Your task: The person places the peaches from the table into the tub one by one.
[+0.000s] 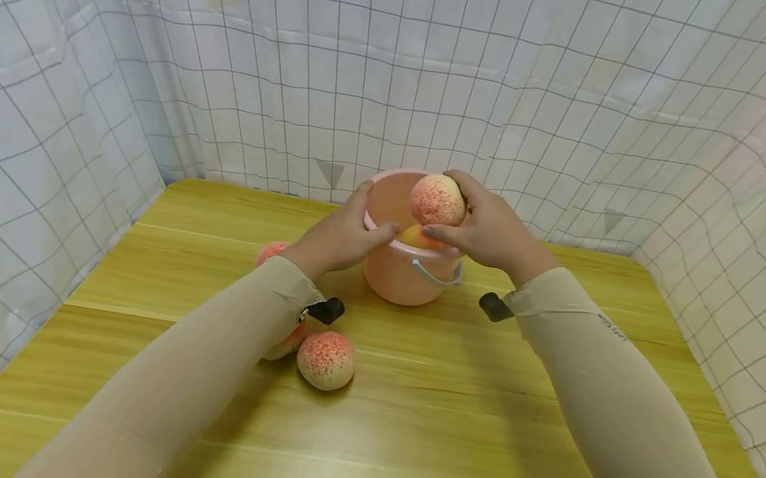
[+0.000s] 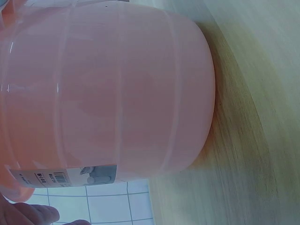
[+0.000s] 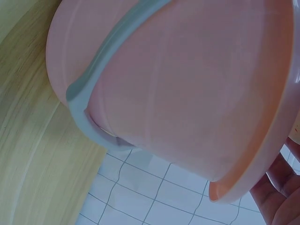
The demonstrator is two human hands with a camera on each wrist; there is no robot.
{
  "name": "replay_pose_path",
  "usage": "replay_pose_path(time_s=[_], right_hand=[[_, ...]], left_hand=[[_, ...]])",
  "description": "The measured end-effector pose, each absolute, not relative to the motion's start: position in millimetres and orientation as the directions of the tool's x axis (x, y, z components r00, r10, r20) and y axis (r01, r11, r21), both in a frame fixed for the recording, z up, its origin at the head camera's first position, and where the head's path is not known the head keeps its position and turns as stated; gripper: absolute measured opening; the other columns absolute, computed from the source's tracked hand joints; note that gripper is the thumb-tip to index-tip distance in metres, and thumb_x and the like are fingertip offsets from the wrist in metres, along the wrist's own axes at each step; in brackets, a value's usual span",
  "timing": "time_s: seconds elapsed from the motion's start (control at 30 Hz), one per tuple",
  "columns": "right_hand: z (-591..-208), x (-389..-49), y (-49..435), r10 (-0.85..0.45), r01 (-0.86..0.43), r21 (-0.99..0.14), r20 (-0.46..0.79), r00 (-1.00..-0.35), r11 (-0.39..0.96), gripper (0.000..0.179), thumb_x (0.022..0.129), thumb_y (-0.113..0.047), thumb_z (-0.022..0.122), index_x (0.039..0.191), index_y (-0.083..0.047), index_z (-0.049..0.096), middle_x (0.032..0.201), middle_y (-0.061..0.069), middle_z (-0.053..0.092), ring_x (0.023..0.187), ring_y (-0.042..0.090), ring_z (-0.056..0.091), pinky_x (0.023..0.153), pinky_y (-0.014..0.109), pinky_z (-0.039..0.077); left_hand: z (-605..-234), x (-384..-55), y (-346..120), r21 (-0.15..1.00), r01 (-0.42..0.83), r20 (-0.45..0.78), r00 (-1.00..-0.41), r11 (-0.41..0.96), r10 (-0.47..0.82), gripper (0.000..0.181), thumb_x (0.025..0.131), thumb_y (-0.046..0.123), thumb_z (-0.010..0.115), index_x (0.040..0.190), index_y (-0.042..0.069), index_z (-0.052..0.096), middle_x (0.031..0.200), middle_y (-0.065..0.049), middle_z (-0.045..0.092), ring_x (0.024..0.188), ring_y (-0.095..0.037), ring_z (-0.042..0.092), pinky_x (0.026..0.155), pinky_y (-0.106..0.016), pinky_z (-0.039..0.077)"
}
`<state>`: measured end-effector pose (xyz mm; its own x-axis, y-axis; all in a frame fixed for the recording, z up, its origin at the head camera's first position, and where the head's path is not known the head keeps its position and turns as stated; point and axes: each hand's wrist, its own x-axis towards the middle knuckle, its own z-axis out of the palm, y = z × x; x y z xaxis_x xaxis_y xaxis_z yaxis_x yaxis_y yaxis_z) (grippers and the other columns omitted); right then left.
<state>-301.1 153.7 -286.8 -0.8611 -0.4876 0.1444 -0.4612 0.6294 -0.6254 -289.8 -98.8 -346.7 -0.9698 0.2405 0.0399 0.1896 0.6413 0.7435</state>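
A pink bucket [image 1: 401, 276] stands at the back middle of the table, its grey-blue handle [image 1: 437, 276] hanging down on the right side. My left hand [image 1: 341, 236] grips the bucket's left rim, thumb over the near edge. Over the opening, my right hand [image 1: 495, 228] holds a speckled red-and-cream peach [image 1: 438, 200] between thumb and fingers. Below that peach, part of a yellow-orange round fruit [image 1: 417, 236] shows inside the bucket. The left wrist view shows the bucket's side with a printed label [image 2: 70, 176]; its base rests on the wood.
Another peach [image 1: 326, 360] lies on the wooden table [image 1: 409, 446] near the left forearm. Two more peaches, one further back [image 1: 272, 252] and one [image 1: 285, 344] beside the sleeve, are partly hidden by that arm. White grid-patterned curtains [image 1: 412, 66] surround the table at back and sides.
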Motion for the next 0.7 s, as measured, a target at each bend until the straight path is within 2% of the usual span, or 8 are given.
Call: replay_pose_path(time_s=[0.7], right_hand=[[-289.8,-303.5,151.2,-0.489,-0.464,-0.619,0.145,-0.860,0.633,0.074,0.090,-0.038,0.085,0.152,-0.025,0.046,0.135,0.003,0.064,0.119,0.023,0.065,0.102,0.049,0.056]], left_hand=[[-346.1,-289.7,-98.1,0.745,0.189,0.038,-0.970,0.639,0.242,0.100,0.100,0.060,0.058,0.171,0.021,-0.003,0.170,-0.015,0.033,0.149,-0.035,0.045,0.119,-0.060,0.040]])
